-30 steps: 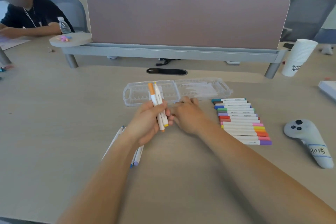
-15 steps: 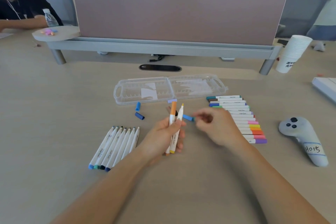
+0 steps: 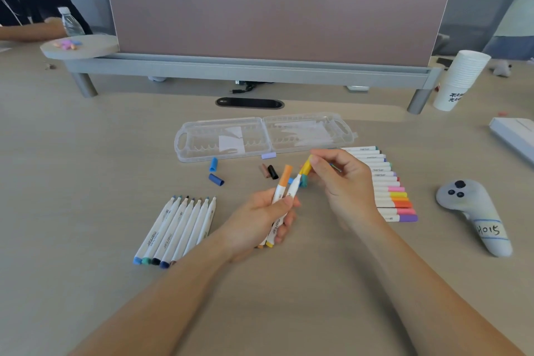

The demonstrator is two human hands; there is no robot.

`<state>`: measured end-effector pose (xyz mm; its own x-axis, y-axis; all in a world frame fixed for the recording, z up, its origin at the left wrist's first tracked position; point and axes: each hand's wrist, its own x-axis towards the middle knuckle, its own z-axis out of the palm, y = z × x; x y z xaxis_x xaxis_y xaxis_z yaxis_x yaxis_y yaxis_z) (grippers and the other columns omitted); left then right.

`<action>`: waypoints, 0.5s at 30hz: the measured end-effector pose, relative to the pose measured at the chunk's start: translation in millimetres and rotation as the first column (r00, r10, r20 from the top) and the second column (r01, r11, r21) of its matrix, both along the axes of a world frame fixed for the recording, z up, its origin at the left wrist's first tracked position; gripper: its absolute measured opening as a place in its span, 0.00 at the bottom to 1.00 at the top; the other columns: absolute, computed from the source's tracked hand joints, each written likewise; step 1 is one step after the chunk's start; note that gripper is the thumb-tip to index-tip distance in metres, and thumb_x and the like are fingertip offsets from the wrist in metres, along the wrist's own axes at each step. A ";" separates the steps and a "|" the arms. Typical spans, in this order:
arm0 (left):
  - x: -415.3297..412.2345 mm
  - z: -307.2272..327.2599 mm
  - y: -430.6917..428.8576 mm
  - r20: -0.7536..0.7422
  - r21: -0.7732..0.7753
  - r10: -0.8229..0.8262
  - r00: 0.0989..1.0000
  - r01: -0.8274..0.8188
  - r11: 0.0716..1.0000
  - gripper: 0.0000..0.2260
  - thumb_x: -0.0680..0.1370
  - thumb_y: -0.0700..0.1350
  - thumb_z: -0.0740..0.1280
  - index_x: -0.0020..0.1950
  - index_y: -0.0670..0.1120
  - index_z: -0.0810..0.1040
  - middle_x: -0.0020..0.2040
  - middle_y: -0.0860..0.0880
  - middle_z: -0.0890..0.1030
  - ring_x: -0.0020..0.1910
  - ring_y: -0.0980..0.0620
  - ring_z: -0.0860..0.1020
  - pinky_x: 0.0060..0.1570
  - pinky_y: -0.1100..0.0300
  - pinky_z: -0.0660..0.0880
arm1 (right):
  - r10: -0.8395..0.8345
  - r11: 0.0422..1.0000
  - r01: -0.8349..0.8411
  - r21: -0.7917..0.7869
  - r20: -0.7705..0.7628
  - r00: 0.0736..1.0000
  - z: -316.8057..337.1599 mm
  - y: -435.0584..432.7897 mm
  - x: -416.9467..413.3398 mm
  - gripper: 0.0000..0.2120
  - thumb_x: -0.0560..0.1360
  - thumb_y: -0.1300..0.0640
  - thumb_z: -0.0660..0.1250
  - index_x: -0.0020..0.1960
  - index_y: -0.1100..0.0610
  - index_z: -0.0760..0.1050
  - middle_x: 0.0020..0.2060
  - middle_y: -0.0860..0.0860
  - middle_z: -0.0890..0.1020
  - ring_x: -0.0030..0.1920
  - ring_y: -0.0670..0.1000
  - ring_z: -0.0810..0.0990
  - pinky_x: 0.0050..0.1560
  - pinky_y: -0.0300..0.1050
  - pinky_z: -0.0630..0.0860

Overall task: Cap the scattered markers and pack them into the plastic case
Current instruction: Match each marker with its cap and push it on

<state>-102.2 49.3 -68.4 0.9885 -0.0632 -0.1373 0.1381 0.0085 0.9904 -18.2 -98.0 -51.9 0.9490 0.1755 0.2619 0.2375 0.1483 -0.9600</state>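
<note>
Markers (image 3: 279, 193), two of them, were gripped in my left hand (image 3: 257, 222). My right hand (image 3: 344, 185) pinched a yellow cap (image 3: 307, 167) at one tip.

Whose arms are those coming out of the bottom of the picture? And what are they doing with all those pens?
No machine here. A person wears a camera on their head, so the picture shows what they see when they look down: their own two arms. The left hand grips two markers, one of them with an orange cap. The right hand pinches a yellow cap at the tip of the other one. On the table lie an open clear plastic case, a row of uncapped markers on the left, a row of capped markers on the right, some loose caps and a grey controller.
</note>
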 end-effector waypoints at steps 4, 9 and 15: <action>0.6 0.8 -2.0 0.007 0.025 0.011 1.000 -0.011 1.000 0.09 0.84 0.41 0.57 0.51 0.41 0.75 0.32 0.49 0.74 0.26 0.52 0.68 0.29 0.60 0.68 | 0.027 0.999 -0.027 0.034 -0.014 1.000 -0.2 0.6 -0.8 0.03 0.76 0.65 0.69 0.47 0.59 0.81 0.38 0.48 0.84 0.42 0.47 0.83 0.46 0.39 0.80; 0.0 -0.3 1.3 0.092 0.203 0.047 0.995 -0.065 0.977 0.14 0.82 0.47 0.60 0.47 0.35 0.73 0.32 0.40 0.73 0.26 0.49 0.69 0.31 0.58 0.69 | 0.114 0.992 -0.114 -0.047 0.006 0.993 -3.4 6.6 -7.8 0.02 0.76 0.66 0.68 0.46 0.65 0.80 0.39 0.50 0.85 0.41 0.44 0.84 0.42 0.33 0.78; -4.3 9.9 0.2 0.182 0.267 0.077 0.980 -0.124 0.956 0.12 0.83 0.42 0.59 0.40 0.42 0.69 0.28 0.49 0.71 0.24 0.52 0.68 0.27 0.60 0.67 | 0.164 0.985 -0.157 -0.069 0.106 0.981 3.0 13.8 -13.5 0.03 0.77 0.67 0.67 0.47 0.64 0.79 0.37 0.42 0.86 0.41 0.41 0.85 0.43 0.32 0.78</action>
